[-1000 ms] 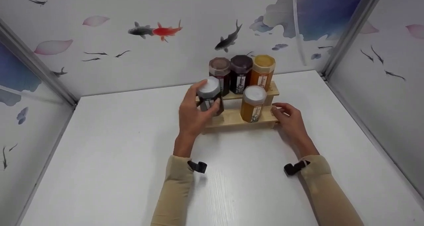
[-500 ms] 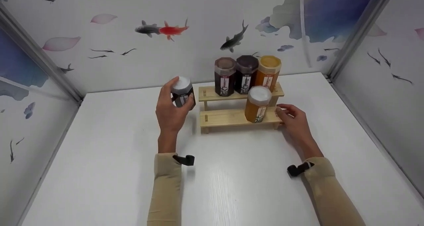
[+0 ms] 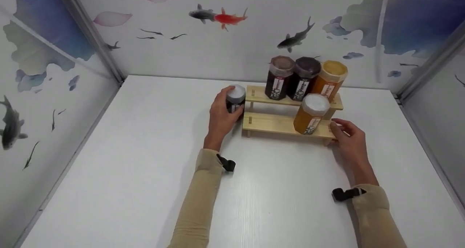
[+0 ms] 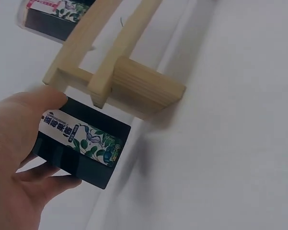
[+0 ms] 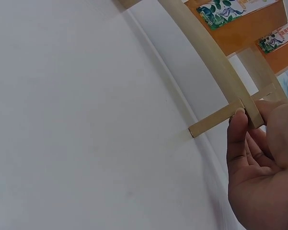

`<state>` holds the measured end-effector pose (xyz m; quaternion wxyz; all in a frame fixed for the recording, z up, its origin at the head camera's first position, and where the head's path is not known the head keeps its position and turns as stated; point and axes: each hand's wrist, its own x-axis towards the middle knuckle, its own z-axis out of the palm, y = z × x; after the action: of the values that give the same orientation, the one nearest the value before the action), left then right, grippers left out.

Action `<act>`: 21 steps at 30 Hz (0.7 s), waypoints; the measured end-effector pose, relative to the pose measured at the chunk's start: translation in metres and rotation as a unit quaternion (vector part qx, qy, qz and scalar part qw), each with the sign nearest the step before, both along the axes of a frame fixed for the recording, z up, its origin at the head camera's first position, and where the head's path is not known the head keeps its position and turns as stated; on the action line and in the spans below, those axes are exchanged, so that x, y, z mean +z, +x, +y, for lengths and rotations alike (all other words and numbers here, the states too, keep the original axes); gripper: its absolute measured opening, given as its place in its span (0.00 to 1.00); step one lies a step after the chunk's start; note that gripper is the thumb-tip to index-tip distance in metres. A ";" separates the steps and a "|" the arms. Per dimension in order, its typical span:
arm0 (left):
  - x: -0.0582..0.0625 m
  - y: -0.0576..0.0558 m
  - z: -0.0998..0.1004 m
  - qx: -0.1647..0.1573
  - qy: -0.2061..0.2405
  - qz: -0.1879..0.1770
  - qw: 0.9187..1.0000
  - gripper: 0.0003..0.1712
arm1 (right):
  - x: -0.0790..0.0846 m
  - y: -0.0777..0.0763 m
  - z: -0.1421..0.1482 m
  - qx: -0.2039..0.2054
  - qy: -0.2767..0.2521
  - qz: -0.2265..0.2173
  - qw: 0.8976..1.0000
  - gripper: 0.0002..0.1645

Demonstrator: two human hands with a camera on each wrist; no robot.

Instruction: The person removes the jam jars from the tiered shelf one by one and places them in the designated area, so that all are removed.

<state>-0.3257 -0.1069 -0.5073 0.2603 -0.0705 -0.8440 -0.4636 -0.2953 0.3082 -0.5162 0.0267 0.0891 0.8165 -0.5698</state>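
My left hand (image 3: 222, 115) grips a jam jar (image 3: 236, 99) with a pale lid and dark contents, fingers and thumb round its sides. It is upright beside the left end of the two-tier wooden rack (image 3: 270, 123). In the left wrist view the jar (image 4: 86, 139) shows a label with leaves and berries, its base close over the white table. My right hand (image 3: 350, 141) pinches the right end of the rack's lower shelf; the right wrist view has thumb and fingers on that wooden end (image 5: 251, 115).
An amber jar (image 3: 310, 113) with a pale lid stands on the lower shelf. Above it, two dark jars (image 3: 279, 77) and a yellow-orange jar (image 3: 330, 79) line the upper shelf. White panels printed with fish (image 3: 296, 39) enclose the table (image 3: 152, 131).
The left hand has carried the dark jar off the rack's left part, out to the left and down beside the rack's end. The right hand keeps its hold. The head view has turned left.
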 end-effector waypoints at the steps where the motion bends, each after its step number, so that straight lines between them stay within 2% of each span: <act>1: -0.001 -0.003 0.003 -0.004 -0.001 -0.001 1.000 0.40 | 0.000 0.002 0.003 -0.005 0.002 0.006 1.000 0.38; 5: -0.001 -0.011 0.013 -0.020 0.000 -0.003 1.000 0.41 | -0.001 0.007 0.012 -0.024 0.015 0.026 0.999 0.37; 9: -0.003 -0.013 0.015 -0.021 0.018 -0.019 0.999 0.45 | -0.004 0.010 0.016 -0.029 0.011 0.021 0.999 0.37; 12: -0.007 -0.012 0.010 -0.014 0.031 -0.025 0.999 0.46 | -0.005 0.009 0.014 -0.022 0.011 0.020 0.999 0.37; 17: -0.012 -0.012 -0.001 0.001 0.045 -0.007 0.999 0.46 | -0.004 0.004 0.006 -0.007 0.007 0.020 1.000 0.37; 21: -0.014 -0.012 -0.009 0.001 0.055 -0.001 0.998 0.46 | -0.004 0.001 0.001 -0.003 0.007 0.016 1.000 0.38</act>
<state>-0.3374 -0.1162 -0.5217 0.2637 -0.0553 -0.8173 -0.5093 -0.2943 0.3093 -0.5200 0.0114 0.0830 0.8205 -0.5655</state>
